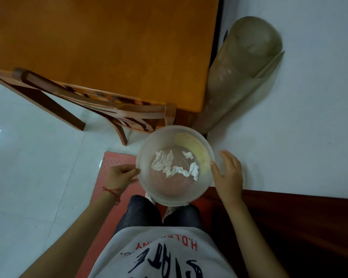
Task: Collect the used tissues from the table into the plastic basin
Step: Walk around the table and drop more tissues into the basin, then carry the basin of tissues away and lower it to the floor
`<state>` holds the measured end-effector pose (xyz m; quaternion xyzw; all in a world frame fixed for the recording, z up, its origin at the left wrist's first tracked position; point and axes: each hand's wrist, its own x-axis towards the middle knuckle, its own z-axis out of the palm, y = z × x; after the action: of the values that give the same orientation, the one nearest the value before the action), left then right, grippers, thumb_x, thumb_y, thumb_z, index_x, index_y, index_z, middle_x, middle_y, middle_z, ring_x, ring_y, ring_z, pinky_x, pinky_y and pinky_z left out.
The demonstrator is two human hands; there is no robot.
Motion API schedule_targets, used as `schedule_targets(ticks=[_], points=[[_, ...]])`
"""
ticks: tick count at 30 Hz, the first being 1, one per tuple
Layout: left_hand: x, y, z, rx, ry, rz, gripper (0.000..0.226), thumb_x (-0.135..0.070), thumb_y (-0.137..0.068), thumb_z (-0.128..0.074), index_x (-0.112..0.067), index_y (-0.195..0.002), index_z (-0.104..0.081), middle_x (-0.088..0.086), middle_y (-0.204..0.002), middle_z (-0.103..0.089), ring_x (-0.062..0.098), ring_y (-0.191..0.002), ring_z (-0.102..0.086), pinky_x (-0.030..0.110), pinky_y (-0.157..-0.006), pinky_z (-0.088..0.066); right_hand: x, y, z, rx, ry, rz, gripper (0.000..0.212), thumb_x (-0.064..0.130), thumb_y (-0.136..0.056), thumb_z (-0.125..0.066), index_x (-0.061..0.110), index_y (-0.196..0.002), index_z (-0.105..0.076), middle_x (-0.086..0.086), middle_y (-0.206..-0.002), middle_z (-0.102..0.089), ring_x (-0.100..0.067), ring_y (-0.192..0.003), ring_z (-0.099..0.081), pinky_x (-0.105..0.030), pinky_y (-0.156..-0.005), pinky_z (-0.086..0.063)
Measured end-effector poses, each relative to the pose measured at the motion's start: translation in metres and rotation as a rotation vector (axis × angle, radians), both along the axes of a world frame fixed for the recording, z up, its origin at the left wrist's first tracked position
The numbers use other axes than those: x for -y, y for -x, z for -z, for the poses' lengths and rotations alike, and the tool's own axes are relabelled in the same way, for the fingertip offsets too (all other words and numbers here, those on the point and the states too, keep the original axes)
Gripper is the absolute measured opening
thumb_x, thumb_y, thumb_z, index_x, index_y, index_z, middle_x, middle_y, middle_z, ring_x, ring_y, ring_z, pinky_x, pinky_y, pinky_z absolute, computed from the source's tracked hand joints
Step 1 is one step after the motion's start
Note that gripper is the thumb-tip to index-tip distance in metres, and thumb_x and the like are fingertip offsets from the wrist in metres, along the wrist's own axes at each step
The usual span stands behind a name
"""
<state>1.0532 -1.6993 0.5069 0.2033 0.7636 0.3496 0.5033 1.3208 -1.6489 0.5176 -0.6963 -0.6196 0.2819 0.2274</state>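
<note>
A translucent plastic basin hangs in front of my body, above a red mat. Several crumpled white tissues lie in its bottom, and a yellowish patch shows on its far right inner wall. My left hand pinches the basin's left rim between thumb and fingers. My right hand rests against the right side of the basin with its fingers spread and its thumb on the wall. The orange wooden table lies ahead, and I see no tissues on the part in view.
A wooden chair is pushed under the table's near edge. A rolled grey mat leans beside the table's right corner. The red mat lies on the pale tiled floor. A dark wooden surface is at my right.
</note>
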Motion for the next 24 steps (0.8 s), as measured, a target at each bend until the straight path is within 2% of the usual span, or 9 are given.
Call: schedule_targets(ticks=[2, 5, 8, 10, 14, 17, 19, 22, 24], points=[[0.007, 0.001, 0.000, -0.003, -0.011, -0.017, 0.028, 0.005, -0.079, -0.061, 0.012, -0.106, -0.062, 0.015, -0.099, -0.062, 0.013, -0.073, -0.059, 0.012, -0.053, -0.055, 0.005, -0.006, 0.001, -0.067, 0.152, 0.082, 0.050, 0.024, -0.086, -0.061, 0.012, -0.132, -0.046, -0.008, -0.134, -0.051, -0.021, -0.120, -0.050, -0.032, -0.097, -0.040], [0.021, 0.003, 0.001, 0.004, -0.009, -0.057, 0.028, 0.004, -0.080, -0.061, 0.011, -0.107, -0.062, 0.011, -0.096, -0.064, 0.014, -0.074, -0.060, 0.013, -0.054, -0.055, 0.009, -0.006, 0.001, -0.231, 0.327, 0.127, 0.042, 0.022, -0.086, -0.060, 0.012, -0.126, -0.053, -0.009, -0.115, -0.065, -0.018, -0.092, -0.059, -0.029, -0.082, -0.047], [0.038, 0.005, 0.003, 0.009, -0.008, -0.097, 0.026, 0.004, -0.079, -0.061, 0.009, -0.105, -0.064, 0.001, -0.083, -0.065, 0.019, -0.076, -0.062, 0.013, -0.055, -0.056, 0.013, 0.002, 0.000, -0.253, 0.344, 0.019, 0.035, 0.016, -0.085, -0.062, 0.012, -0.120, -0.059, 0.006, -0.087, -0.063, -0.008, -0.076, -0.059, -0.024, -0.073, -0.053], [0.051, 0.007, 0.004, 0.012, -0.008, -0.134, 0.026, 0.004, -0.079, -0.061, 0.009, -0.105, -0.064, 0.004, -0.085, -0.066, 0.020, -0.074, -0.062, 0.013, -0.054, -0.056, 0.016, 0.008, -0.001, -0.261, 0.348, -0.018, 0.035, 0.014, -0.084, -0.063, 0.013, -0.119, -0.060, 0.014, -0.080, -0.059, -0.010, -0.075, -0.060, -0.029, -0.074, -0.055], [0.076, 0.019, 0.002, -0.006, -0.005, -0.193, 0.026, 0.003, -0.081, -0.060, 0.009, -0.106, -0.064, 0.008, -0.089, -0.066, 0.024, -0.077, -0.060, 0.011, -0.053, -0.054, 0.020, 0.028, -0.001, -0.283, 0.358, -0.057, 0.034, 0.013, -0.083, -0.064, 0.014, -0.117, -0.061, 0.010, -0.083, -0.061, -0.024, -0.083, -0.065, -0.036, -0.079, -0.056], [0.099, 0.038, 0.001, -0.047, -0.011, -0.247, 0.025, 0.002, -0.080, -0.061, 0.006, -0.104, -0.065, -0.003, -0.079, -0.064, 0.022, -0.075, -0.060, 0.013, -0.055, -0.056, 0.028, 0.053, 0.000, -0.287, 0.358, -0.126, 0.036, 0.015, -0.083, -0.065, 0.015, -0.118, -0.061, 0.000, -0.091, -0.064, -0.020, -0.086, -0.064, -0.036, -0.080, -0.056], [0.115, 0.055, 0.000, -0.083, -0.010, -0.291, 0.026, 0.001, -0.079, -0.064, 0.005, -0.104, -0.066, 0.001, -0.081, -0.065, 0.019, -0.071, -0.060, 0.018, -0.060, -0.058, 0.034, 0.074, 0.001, -0.286, 0.369, -0.177, 0.037, 0.015, -0.082, -0.065, 0.015, -0.119, -0.060, -0.005, -0.098, -0.065, -0.020, -0.088, -0.064, -0.036, -0.082, -0.056], [0.143, 0.082, -0.001, -0.096, -0.016, -0.374, 0.027, 0.001, -0.078, -0.065, 0.006, -0.104, -0.066, 0.012, -0.092, -0.065, 0.027, -0.078, -0.060, 0.007, -0.049, -0.052, 0.044, 0.112, -0.001, -0.275, 0.384, -0.254, 0.037, 0.013, -0.083, -0.065, 0.013, -0.119, -0.060, -0.006, -0.099, -0.065, -0.021, -0.088, -0.064, -0.037, -0.083, -0.055], [0.164, 0.101, -0.001, -0.113, -0.028, -0.428, 0.027, 0.000, -0.078, -0.065, 0.006, -0.105, -0.066, 0.012, -0.096, -0.065, 0.028, -0.084, -0.060, 0.006, -0.048, -0.051, 0.053, 0.139, -0.002, -0.280, 0.383, -0.306, 0.037, 0.012, -0.083, -0.064, 0.013, -0.120, -0.060, -0.003, -0.098, -0.065, -0.013, -0.083, -0.064, -0.032, -0.081, -0.055]])
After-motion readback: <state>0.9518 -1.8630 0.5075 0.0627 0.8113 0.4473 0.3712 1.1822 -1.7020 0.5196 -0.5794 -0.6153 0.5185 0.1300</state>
